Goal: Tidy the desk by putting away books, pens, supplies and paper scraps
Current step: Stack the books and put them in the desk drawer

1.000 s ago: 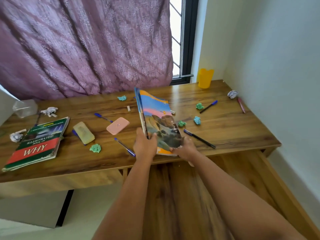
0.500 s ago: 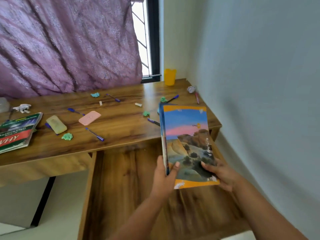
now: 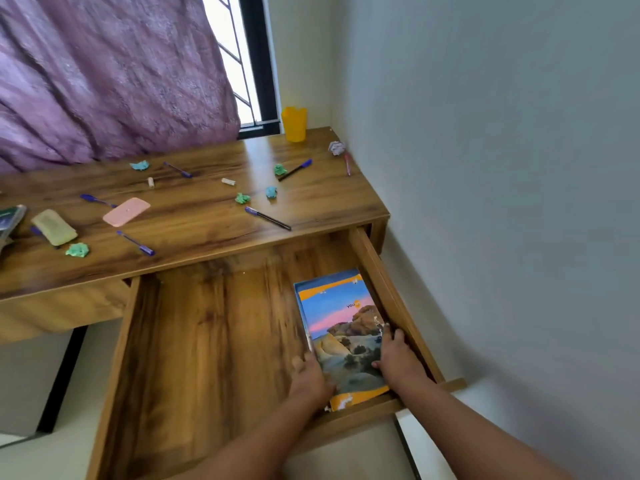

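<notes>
We hold the book [image 3: 341, 336] with both hands. It lies in the open drawer [image 3: 207, 341], close to the right wall. Our left hand [image 3: 309, 377] curls on its left edge and our right hand [image 3: 398, 358] grips the right edge. We should lay it flat, then let go gently.

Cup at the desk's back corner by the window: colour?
The cup is plain yellow-orange, seen in the head view, the only view given.

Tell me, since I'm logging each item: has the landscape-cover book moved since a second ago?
Yes. The book left the desk top and now lies in the open drawer, against its right wall.
</notes>
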